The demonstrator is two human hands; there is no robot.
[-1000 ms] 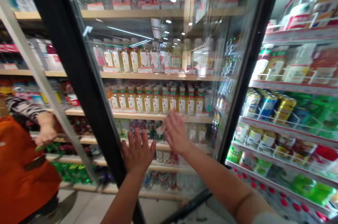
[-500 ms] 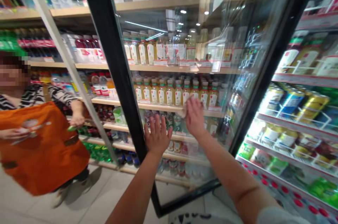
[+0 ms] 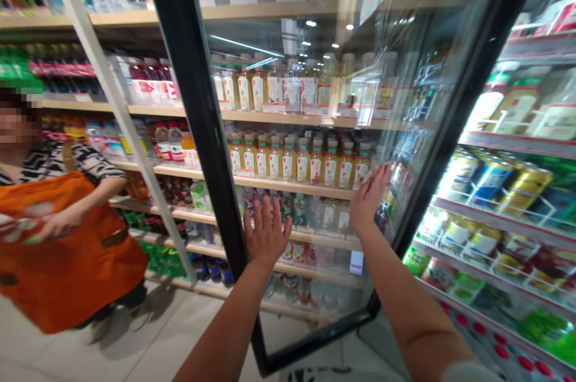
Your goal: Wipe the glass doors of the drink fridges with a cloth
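A glass door [image 3: 288, 322] with a black frame stands swung open in front of me. My left hand [image 3: 266, 232] lies flat against its glass beside the left frame bar, fingers spread and holding nothing. Farther right, my right hand [image 3: 369, 199] is pressed to the pane, its fingers close together and angled up to the right. It holds a pale cloth against the glass; the palm and fingers hide most of it. Through the glass I see rows of yellowish drink bottles [image 3: 288, 160] on a wooden shelf.
At the left stands a person in an orange apron [image 3: 76, 262], both hands in front of the apron. A white post [image 3: 117, 112] rises before the drink shelves. On the right, a lit cooler holds cans [image 3: 490, 175] and bottles on wire racks. The floor is pale tile [image 3: 148, 349].
My right hand has slid right across the glass, towards the hinge side of the pane. My left hand stays in place. The person's outstretched hand has come in to the apron.
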